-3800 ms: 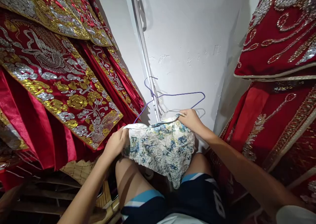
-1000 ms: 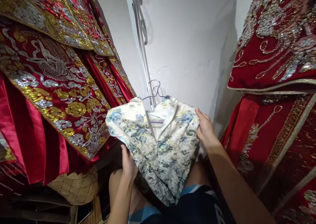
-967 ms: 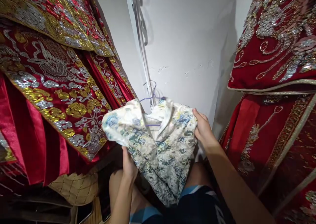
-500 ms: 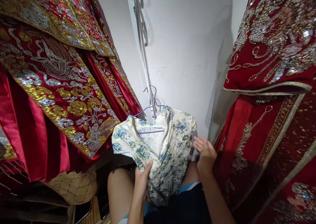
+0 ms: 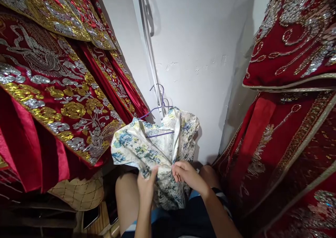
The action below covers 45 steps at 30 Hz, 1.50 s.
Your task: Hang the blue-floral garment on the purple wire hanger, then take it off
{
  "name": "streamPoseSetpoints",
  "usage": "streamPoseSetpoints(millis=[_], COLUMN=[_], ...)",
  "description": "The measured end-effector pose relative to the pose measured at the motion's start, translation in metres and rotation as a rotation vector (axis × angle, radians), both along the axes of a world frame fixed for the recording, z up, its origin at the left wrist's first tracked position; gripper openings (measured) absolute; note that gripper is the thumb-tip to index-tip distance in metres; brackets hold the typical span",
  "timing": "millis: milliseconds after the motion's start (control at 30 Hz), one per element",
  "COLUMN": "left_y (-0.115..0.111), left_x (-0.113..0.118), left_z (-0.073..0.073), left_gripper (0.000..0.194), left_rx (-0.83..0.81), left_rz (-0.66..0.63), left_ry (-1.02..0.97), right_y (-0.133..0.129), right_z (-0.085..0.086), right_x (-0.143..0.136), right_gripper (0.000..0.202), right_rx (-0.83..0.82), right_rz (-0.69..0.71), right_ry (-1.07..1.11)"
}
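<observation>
A white short-sleeved shirt [image 5: 147,150] with blue and yellow flowers hangs from a thin purple hanger [image 5: 160,135], its V-shaped neckline facing me. At the lower left of the front, my left hand [image 5: 147,185] is closed on the shirt, thumb on top and fingers behind the cloth; it is slightly blurred. My right hand [image 5: 187,175] has its fingers curled in a pinch at the front edge, near the bottom of the V. The shirt's lower part drapes between my knees.
A narrow metal rail [image 5: 148,49] runs down the pale wall [image 5: 194,31] behind the hanger. Red garments with gold and silver embroidery [image 5: 73,108] hang at left; beaded red ones [image 5: 286,126] hang at right. A tan quilted item [image 5: 78,192] and a phone-like dark object [image 5: 91,217] lie lower left.
My right hand has come in from the shirt's right side to its front edge, and its fingers have closed. My left hand still holds the cloth. The view has shifted slightly.
</observation>
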<state>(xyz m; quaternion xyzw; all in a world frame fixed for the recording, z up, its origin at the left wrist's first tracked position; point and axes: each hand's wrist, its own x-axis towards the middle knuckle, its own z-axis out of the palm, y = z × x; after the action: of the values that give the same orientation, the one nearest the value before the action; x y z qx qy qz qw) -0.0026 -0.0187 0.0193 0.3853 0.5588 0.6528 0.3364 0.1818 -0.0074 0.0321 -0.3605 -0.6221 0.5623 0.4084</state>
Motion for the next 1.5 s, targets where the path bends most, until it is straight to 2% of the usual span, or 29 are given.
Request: streamPoseSetpoints(millis=[100, 133, 167, 233, 333, 400, 500, 633, 733, 833, 1067, 1133, 1200, 1300, 1400, 1433, 1500], left_y=[-0.004, -0.008, -0.011, -0.018, -0.021, -0.019, -0.015, -0.017, -0.020, -0.021, -0.025, -0.028, -0.029, -0.023, -0.011, -0.007, 0.001], left_x=[-0.015, -0.014, -0.009, 0.008, 0.040, 0.053, 0.056, 0.052, 0.053, 0.051, 0.049, 0.049, 0.048, 0.038, 0.027, 0.024, 0.022], left_z=[-0.006, -0.010, -0.015, -0.026, -0.038, -0.038, -0.031, -0.021, -0.020, -0.020, -0.027, -0.029, -0.028, -0.015, 0.020, 0.036, 0.073], left_gripper=[0.054, 0.051, 0.046, 0.035, 0.030, 0.022, 0.002, 0.018, 0.025, 0.028, 0.028, 0.029, 0.029, 0.024, 0.009, 0.009, 0.015], left_rx=[0.136, 0.190, 0.240, 0.297, 0.244, 0.194, 0.193, 0.205, 0.183, 0.168, 0.119, 0.123, 0.120, 0.070, 0.084, 0.134, 0.286], left_rz=[0.376, 0.449, 0.471, 0.369, 0.071, -0.072, -0.215, -0.348, -0.408, -0.435, -0.434, -0.450, -0.499, -0.639, -0.720, -0.684, -0.496], left_ry=[0.203, 0.273, 0.337, 0.422, 0.397, 0.370, 0.414, 0.492, 0.481, 0.449, 0.425, 0.449, 0.506, 0.604, 0.632, 0.630, 0.626], right_y=[-0.003, -0.004, -0.005, -0.007, -0.010, -0.011, -0.013, -0.011, -0.003, 0.011, 0.047, 0.050, 0.048, 0.042, 0.039, 0.039, 0.038], right_z=[0.002, 0.003, 0.004, 0.007, 0.012, 0.015, 0.016, 0.014, 0.021, 0.043, 0.124, 0.137, 0.141, 0.138, 0.136, 0.137, 0.140], right_x=[0.000, -0.001, -0.002, -0.003, -0.002, 0.001, 0.006, 0.014, 0.018, 0.018, -0.001, -0.010, -0.016, -0.021, -0.019, -0.018, -0.015], right_gripper=[0.027, 0.026, 0.025, 0.025, 0.025, 0.026, 0.029, 0.031, 0.032, 0.031, 0.028, 0.027, 0.026, 0.028, 0.029, 0.029, 0.029], right_rx=[-0.025, -0.033, -0.044, -0.064, -0.080, -0.088, -0.106, -0.166, -0.196, -0.171, -0.008, 0.010, 0.013, 0.018, 0.037, 0.050, 0.077], right_rz=[0.023, 0.033, 0.041, 0.062, 0.105, 0.146, 0.137, 0.004, -0.063, -0.079, -0.102, -0.127, -0.140, -0.130, -0.125, -0.128, -0.134], right_ry=[-0.030, -0.039, -0.042, -0.040, -0.030, -0.013, 0.039, 0.153, 0.304, 0.419, 0.466, 0.511, 0.563, 0.627, 0.644, 0.643, 0.625])
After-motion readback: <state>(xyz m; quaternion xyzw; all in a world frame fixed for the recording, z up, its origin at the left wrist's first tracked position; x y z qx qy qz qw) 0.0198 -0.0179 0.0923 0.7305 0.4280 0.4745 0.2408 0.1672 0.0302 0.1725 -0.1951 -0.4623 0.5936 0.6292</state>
